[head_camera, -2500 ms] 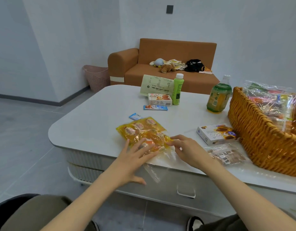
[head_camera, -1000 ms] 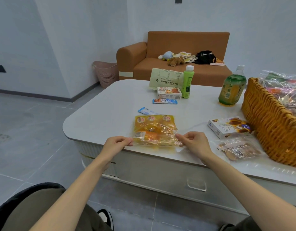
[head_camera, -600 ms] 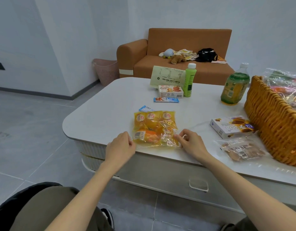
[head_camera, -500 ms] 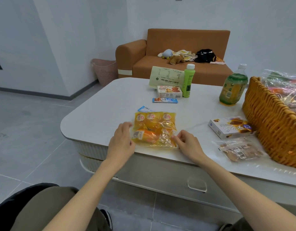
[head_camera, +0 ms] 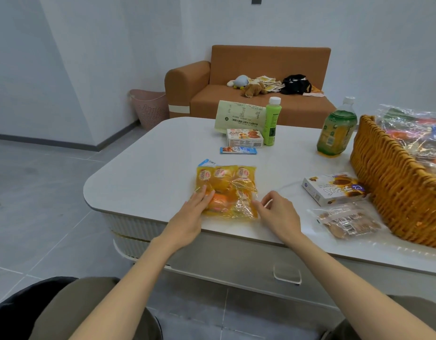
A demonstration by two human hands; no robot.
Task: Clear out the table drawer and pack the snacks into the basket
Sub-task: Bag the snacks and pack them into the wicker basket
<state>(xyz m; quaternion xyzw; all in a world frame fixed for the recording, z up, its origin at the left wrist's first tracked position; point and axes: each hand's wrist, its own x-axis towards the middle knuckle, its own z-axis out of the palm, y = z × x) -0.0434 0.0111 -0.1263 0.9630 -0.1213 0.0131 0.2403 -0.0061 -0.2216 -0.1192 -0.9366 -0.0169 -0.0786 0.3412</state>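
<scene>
One yellow snack bag (head_camera: 226,190): left hand (head_camera: 192,212) is pressing it flat-fingered, right hand (head_camera: 275,209) is pinching its clear edge (slick film); tugging risks sliding it off the table (head_camera: 150,182).

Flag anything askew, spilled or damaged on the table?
Nothing spilled or damaged. A small blue sachet lies partly under the far left corner of the yellow snack bag, and a clear bag sticks up past the basket rim.
</scene>
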